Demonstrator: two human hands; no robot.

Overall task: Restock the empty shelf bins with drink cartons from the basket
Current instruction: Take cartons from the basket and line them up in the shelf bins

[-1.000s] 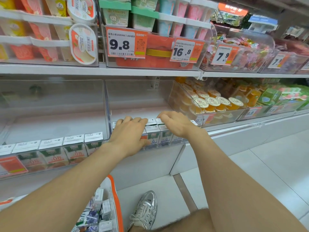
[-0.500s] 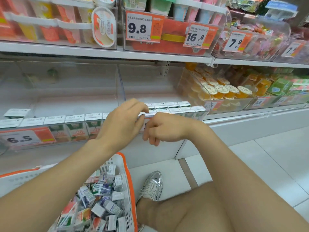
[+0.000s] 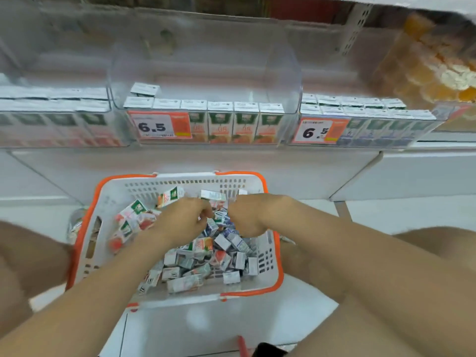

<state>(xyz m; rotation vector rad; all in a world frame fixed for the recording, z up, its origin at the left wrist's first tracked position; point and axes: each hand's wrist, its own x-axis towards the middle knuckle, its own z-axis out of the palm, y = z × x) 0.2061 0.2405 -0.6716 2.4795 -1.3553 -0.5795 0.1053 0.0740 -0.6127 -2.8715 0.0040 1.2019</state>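
Hands, left [image 3: 184,219] and right [image 3: 244,217], curl among the basket's [image 3: 116,191] cartons [image 3: 203,247], grip impossible to tell; gathering step, next likely a lift to the bin [image 3: 288,73].

Mid tag [image 3: 159,127] on mid bin [image 3: 293,81]: "6.5"; rt tag [image 3: 320,131] on rt bin [image 3: 432,122]: "6.5".

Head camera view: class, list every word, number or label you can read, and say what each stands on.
"6.5": first price tag, on the middle bin.
"6.5": second price tag, on the right bin.
Small print on both tags: too blurred.
Print on shelf cartons and basket cartons: too blurred to read.
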